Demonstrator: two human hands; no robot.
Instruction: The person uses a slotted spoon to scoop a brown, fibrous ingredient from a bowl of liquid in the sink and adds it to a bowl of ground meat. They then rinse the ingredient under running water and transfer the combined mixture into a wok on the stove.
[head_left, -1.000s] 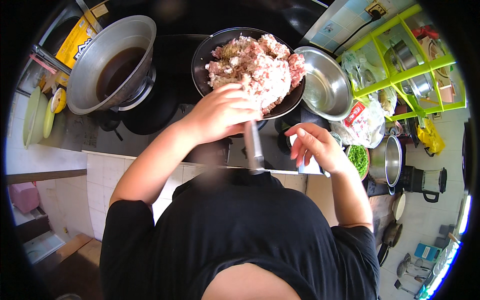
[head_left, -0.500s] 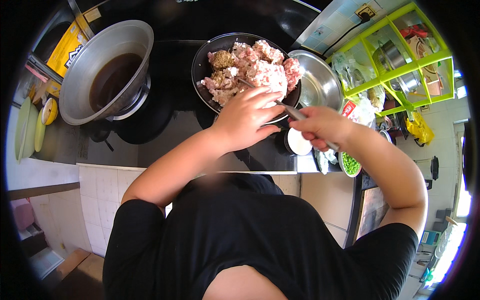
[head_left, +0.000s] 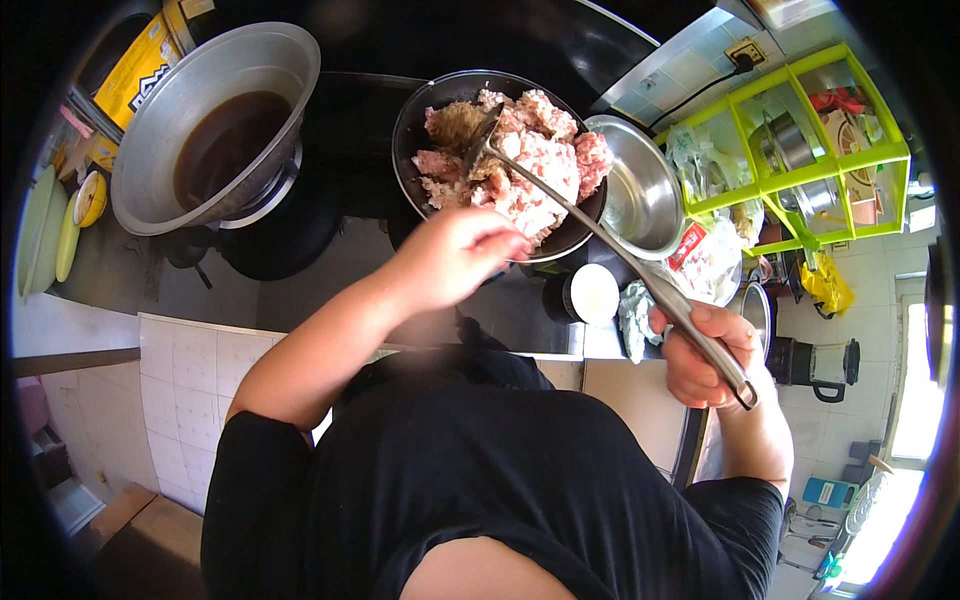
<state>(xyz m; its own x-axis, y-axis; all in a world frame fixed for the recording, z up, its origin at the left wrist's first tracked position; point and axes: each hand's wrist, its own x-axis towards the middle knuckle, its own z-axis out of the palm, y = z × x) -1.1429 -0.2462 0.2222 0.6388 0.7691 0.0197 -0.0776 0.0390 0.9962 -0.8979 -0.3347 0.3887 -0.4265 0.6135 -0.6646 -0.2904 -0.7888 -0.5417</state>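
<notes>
My right hand [head_left: 708,352] is closed around the long metal handle of a spatula [head_left: 640,268]. The handle slants down to the right, and the dark head rests in the raw minced meat [head_left: 540,160] against a brown seasoned patch [head_left: 455,125]. The meat is heaped in a black round pan [head_left: 403,150]. My left hand [head_left: 465,255] is over the pan's near rim, its fingers loosely bent and apart from the thumb. I see nothing held in it; whether it touches the rim is hard to tell.
A large metal pot [head_left: 125,190] with dark liquid stands on the left burner. Beside the pan are a steel bowl [head_left: 650,190] and a white-topped container [head_left: 594,294]. A green rack [head_left: 770,190], bagged goods [head_left: 705,260] and a blender [head_left: 815,365] occupy the right.
My right hand has moved right and down, now farther along the spatula handle. The spatula head has shifted up into the brown patch. My left hand has drawn back toward me, its fingers more bent.
</notes>
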